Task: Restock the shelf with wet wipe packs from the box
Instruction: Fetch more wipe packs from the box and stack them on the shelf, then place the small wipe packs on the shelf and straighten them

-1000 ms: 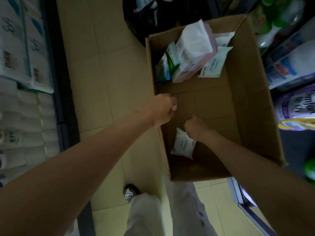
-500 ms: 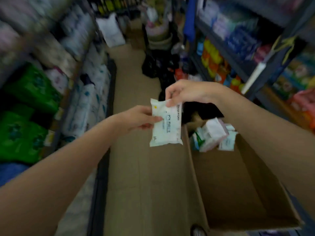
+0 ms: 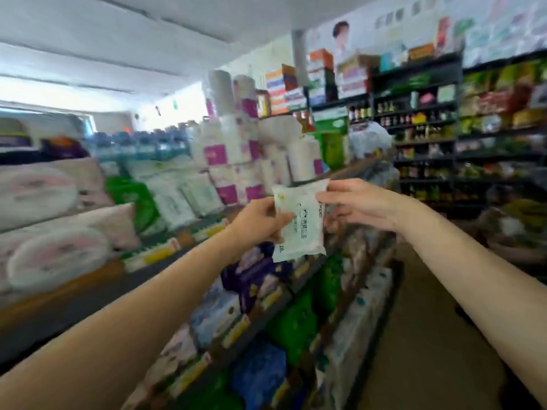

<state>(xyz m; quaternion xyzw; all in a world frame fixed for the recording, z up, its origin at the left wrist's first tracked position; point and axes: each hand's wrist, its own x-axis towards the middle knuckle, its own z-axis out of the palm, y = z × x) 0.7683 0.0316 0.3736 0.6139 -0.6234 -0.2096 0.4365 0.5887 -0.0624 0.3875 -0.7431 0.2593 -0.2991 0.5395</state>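
Observation:
A small white wet wipe pack (image 3: 300, 223) with green print is held upright at chest height in front of the shelving. My left hand (image 3: 260, 221) grips its left edge with thumb in front. My right hand (image 3: 359, 204) pinches its upper right corner. Behind the pack, a shelf (image 3: 165, 253) on the left carries several similar white packs (image 3: 183, 196) leaning in a row. The box is out of view.
Stacks of white and purple tissue rolls (image 3: 236, 155) stand on the shelf top behind the pack. Green and blue packages fill lower shelves (image 3: 293, 321). An aisle floor (image 3: 426, 335) runs on the right, with dark shelving (image 3: 429, 128) of bottles and snacks beyond.
My right hand lifted the pack out of the box and my left hand took hold of it too. My view swung up from the box to the shelves.

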